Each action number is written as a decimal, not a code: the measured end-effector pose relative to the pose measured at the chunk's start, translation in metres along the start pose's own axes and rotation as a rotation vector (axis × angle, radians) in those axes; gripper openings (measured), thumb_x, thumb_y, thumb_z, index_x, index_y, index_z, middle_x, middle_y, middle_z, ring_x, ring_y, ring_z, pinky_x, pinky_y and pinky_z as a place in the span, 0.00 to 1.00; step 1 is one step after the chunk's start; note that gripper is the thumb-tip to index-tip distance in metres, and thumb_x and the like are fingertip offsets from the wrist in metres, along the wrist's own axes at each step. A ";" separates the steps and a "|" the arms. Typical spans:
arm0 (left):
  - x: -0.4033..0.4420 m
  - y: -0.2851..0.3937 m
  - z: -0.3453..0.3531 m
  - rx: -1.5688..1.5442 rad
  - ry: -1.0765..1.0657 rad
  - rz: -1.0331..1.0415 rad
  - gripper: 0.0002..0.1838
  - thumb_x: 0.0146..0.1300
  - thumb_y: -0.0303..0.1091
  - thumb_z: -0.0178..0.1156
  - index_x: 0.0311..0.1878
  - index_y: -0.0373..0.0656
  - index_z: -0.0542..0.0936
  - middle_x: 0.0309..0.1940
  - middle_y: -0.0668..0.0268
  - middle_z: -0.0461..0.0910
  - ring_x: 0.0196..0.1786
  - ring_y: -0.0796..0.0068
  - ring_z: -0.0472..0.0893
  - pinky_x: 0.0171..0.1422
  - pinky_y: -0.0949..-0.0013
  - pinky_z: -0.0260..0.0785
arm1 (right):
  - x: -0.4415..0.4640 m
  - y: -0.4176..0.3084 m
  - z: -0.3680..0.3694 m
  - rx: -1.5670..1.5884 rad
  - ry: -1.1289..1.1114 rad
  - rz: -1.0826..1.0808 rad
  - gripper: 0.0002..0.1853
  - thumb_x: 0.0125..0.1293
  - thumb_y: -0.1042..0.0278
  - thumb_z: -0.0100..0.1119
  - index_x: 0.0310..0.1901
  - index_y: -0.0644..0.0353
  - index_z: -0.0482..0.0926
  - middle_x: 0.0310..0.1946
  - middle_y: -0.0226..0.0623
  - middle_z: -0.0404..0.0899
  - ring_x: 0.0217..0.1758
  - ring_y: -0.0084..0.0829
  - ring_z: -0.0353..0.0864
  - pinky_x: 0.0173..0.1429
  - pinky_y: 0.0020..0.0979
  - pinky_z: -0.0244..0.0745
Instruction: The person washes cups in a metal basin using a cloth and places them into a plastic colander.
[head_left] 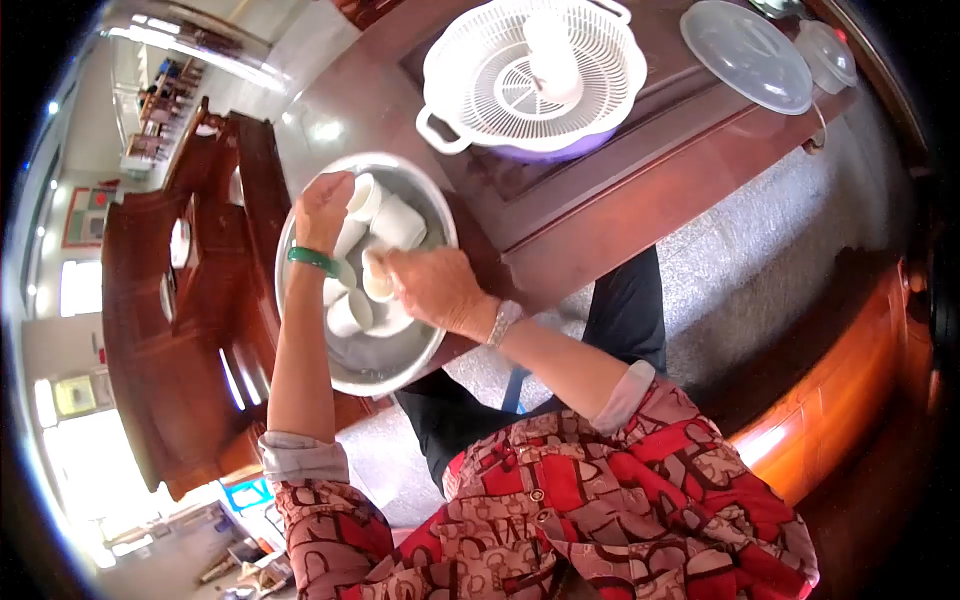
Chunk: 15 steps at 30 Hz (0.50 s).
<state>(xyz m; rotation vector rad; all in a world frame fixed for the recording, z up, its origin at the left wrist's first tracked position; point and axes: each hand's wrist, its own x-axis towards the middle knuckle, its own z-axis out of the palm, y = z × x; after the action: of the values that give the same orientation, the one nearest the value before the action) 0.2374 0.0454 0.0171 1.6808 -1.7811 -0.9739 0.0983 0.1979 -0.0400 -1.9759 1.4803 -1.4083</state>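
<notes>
A round metal basin (388, 374) with water and several white cups stands on the dark wooden table. My left hand (322, 210), a green bangle at its wrist, is over the basin's far left side, its curled fingers against a white cup (364, 199). Reaching in from the right, my right hand (437, 287) has its fingers closed on a small white cup (377, 279), partly hidden by them. Another white cup (398, 222) lies just above that hand. Lower in the basin, a white cup (350, 314) rests tilted beside a white dish (392, 321).
A white plastic colander (437, 92) with a white item (551, 60) in it sits on a purple base on the table (600, 205). A translucent lid (746, 55) and a lidded container (826, 58) lie at the right. Carved wooden furniture (190, 340) stands left.
</notes>
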 end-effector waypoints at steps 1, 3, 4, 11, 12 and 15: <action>-0.012 -0.013 -0.006 -0.021 -0.003 0.013 0.13 0.63 0.39 0.61 0.46 0.45 0.81 0.38 0.71 0.81 0.39 0.80 0.78 0.41 0.75 0.71 | 0.002 -0.002 0.000 0.059 0.062 0.023 0.06 0.58 0.67 0.55 0.37 0.54 0.75 0.22 0.38 0.78 0.22 0.40 0.79 0.25 0.40 0.72; -0.033 -0.035 -0.014 -0.062 0.044 -0.022 0.12 0.62 0.40 0.62 0.46 0.46 0.82 0.37 0.72 0.81 0.38 0.81 0.78 0.40 0.76 0.70 | 0.002 -0.007 -0.005 0.053 0.101 0.043 0.04 0.58 0.67 0.54 0.34 0.55 0.75 0.20 0.39 0.77 0.23 0.42 0.79 0.25 0.41 0.72; -0.038 -0.043 -0.017 -0.053 0.052 -0.022 0.12 0.62 0.40 0.62 0.45 0.46 0.82 0.36 0.73 0.81 0.37 0.82 0.78 0.40 0.77 0.69 | 0.002 -0.007 -0.006 0.057 0.101 0.042 0.04 0.58 0.67 0.54 0.34 0.55 0.75 0.20 0.38 0.77 0.23 0.43 0.79 0.26 0.42 0.72; -0.027 -0.011 0.006 -0.025 0.205 0.395 0.10 0.59 0.33 0.63 0.41 0.38 0.82 0.29 0.66 0.81 0.33 0.79 0.77 0.39 0.74 0.70 | -0.004 0.002 0.006 -0.121 -0.035 -0.030 0.09 0.55 0.66 0.55 0.38 0.56 0.77 0.20 0.38 0.78 0.21 0.40 0.79 0.26 0.40 0.73; -0.020 0.006 0.017 -0.126 0.142 0.430 0.10 0.58 0.32 0.63 0.42 0.38 0.82 0.30 0.64 0.82 0.33 0.77 0.79 0.40 0.73 0.71 | -0.004 0.004 0.008 -0.122 -0.035 -0.054 0.11 0.55 0.65 0.56 0.40 0.54 0.77 0.21 0.36 0.78 0.21 0.39 0.79 0.25 0.39 0.72; 0.001 0.067 0.059 -0.109 0.095 0.573 0.12 0.57 0.35 0.65 0.42 0.39 0.82 0.34 0.62 0.83 0.35 0.73 0.81 0.43 0.71 0.73 | -0.001 -0.001 0.001 -0.068 -0.042 -0.035 0.13 0.55 0.66 0.56 0.44 0.54 0.74 0.20 0.32 0.77 0.20 0.36 0.78 0.24 0.37 0.71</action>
<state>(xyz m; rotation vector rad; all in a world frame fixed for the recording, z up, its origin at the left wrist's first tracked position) 0.1499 0.0523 0.0322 1.0334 -1.9424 -0.7007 0.0995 0.1986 -0.0404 -2.0684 1.5010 -1.3382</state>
